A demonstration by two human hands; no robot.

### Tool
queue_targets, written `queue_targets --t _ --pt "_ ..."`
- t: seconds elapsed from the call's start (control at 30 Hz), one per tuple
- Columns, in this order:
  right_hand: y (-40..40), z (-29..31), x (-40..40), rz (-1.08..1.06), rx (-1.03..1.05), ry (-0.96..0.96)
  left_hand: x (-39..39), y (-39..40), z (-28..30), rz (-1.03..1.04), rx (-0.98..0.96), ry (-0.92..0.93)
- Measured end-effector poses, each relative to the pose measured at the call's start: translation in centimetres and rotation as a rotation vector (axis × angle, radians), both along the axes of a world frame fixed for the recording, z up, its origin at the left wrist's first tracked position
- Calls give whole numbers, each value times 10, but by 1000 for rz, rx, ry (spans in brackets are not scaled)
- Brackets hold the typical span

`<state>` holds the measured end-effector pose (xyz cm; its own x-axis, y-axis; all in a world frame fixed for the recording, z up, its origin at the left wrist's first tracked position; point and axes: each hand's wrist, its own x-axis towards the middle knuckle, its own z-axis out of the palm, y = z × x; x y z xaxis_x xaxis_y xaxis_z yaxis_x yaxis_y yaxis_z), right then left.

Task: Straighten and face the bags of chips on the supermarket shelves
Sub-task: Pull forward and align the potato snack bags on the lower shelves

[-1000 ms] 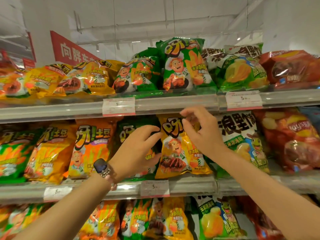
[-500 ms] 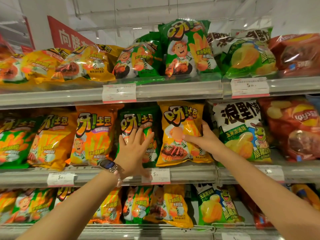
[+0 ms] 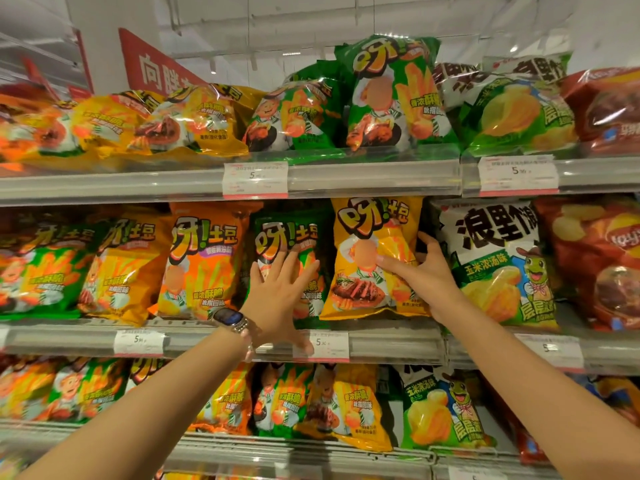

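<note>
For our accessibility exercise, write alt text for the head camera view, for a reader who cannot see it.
A person's left hand presses flat on a green chip bag while the right hand grips the yellow chip bag beside it, both standing on the middle shelf. More bright bags fill the shelves above and below.

A supermarket aisle: tiered shelves [image 3: 346, 181] of chip bags [image 3: 375, 258], price tags [image 3: 255, 180].
</note>
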<state>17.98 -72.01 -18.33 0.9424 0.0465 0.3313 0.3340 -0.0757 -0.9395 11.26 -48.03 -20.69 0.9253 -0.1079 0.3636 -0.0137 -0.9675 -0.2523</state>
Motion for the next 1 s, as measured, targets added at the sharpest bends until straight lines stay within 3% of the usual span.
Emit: queue_targets --t 0.17,0.27,0.43,0.53,0.77,1.0 --pt "9 8 -15 2 -3 -37 -8 11 0 -128 -20 -43" --pt "19 10 -25 -7 -17 -46 -26 28 0 -180 -136 -183" --pt "38 5 -42 14 -75 -64 -40 59 -2 -43 -321 -592" --pt "54 2 -52 7 -126 -103 -36 76 -1 125 -490 -714" --pt "89 4 -66 -44 -187 -169 -19 107 -4 351 -683 -533" --pt "115 6 -75 -91 -189 -168 -22 127 3 204 -844 -553"
